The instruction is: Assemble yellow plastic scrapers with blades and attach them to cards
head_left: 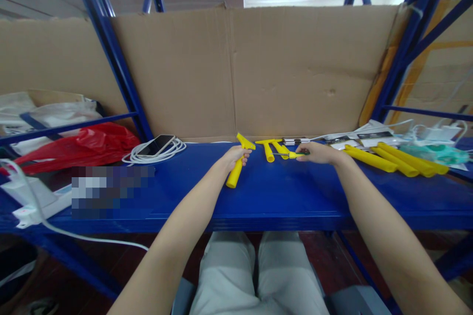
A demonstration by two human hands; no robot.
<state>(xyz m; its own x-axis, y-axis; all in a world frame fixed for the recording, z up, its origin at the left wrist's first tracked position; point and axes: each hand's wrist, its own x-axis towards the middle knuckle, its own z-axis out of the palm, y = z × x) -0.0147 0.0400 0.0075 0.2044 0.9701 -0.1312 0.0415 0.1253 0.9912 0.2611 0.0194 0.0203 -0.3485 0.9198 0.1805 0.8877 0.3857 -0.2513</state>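
Note:
My left hand [236, 155] is closed around a yellow T-shaped tool handle [234, 175]. Its crosspiece sticks up above my fingers and its round end points down toward the blue shelf top. In my right hand [310, 152] is a screwdriver [294, 155] with a yellow and black handle. The thin shaft points left, toward two more yellow T-shaped handles [270, 153] that lie near the cardboard. A gap separates the screwdriver from the handle in my left hand.
Several yellow tubes [371, 158] lie at the right, by white packets [369, 139] and a green plastic bag [432, 153]. At the left are a phone [158, 144] on a coiled white cable [177, 147], a red bag [96, 145] and a power strip [48, 206]. Cardboard [177, 78] closes the back.

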